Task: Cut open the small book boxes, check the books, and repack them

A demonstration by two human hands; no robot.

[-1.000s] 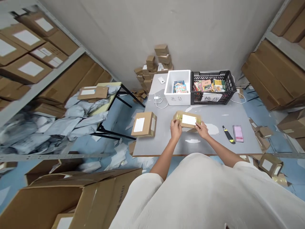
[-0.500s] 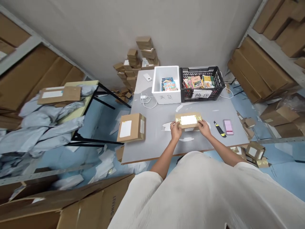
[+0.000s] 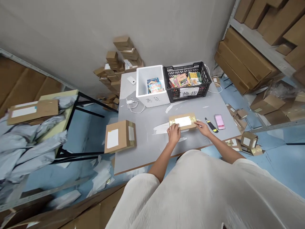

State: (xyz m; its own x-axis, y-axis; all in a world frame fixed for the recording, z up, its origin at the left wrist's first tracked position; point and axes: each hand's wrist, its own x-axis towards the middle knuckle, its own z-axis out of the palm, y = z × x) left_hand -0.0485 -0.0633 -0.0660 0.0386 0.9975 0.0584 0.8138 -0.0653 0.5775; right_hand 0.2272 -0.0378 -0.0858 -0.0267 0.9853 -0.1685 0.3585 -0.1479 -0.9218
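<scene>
Over the last second the small carton [image 3: 183, 116] has slid rightward on the surface [image 3: 152, 156] — a white patch [image 3: 160, 128] now shows beside its left end, and the utility knife [image 3: 211, 125] lies nearer. Its white label [image 3: 183, 121] faces up between strips of tape, so the handling, I'd judge, is still all on the outside.

The right hand [image 3: 203, 128] pinches the carton's near right corner. The left hand [image 3: 173, 133] has its fingers over the near left part, by the label; whether that grip closes underneath, I can't tell.

A pink, blurred-out item [image 3: 219, 121] lies just beyond the knife. Toward the left edge sits a larger carton [image 3: 120, 136], and at the back a white foam box [image 3: 152, 99] stands against a black crate [image 3: 175, 97], both holding booklets.

Around us, stacked boxes [image 3: 116, 65] lean near the wall, grey parcels [image 3: 43, 140] heap up on the left, and paper scraps [image 3: 102, 173] litter the blue floor [image 3: 83, 125].
</scene>
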